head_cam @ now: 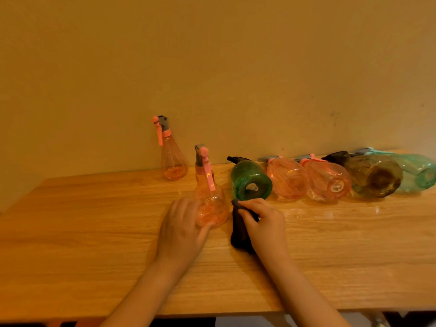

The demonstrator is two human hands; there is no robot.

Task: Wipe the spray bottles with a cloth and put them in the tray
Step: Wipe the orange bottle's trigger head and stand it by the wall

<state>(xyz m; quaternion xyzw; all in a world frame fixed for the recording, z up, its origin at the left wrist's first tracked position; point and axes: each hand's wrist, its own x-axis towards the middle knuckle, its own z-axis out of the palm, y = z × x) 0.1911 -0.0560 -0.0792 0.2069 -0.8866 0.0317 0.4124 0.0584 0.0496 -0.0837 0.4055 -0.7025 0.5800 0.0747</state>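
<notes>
An upright orange spray bottle [210, 199] stands mid-table, and my left hand [184, 223] wraps round its wide base. Just to its right, my right hand [262, 220] grips a dark cloth [238, 230] that hangs down onto the tabletop. A second orange bottle [172, 156] stands upright near the wall. Behind my hands, several bottles lie on their sides in a row: a green one [250, 180], two orange ones [286, 179] [328, 182], a brown one [372, 178] and a teal one [417, 171]. No tray is in view.
The wooden table [94, 232] runs up to a plain wall at the back. Its front edge lies near the bottom of the view, and its left edge slants off at the far left.
</notes>
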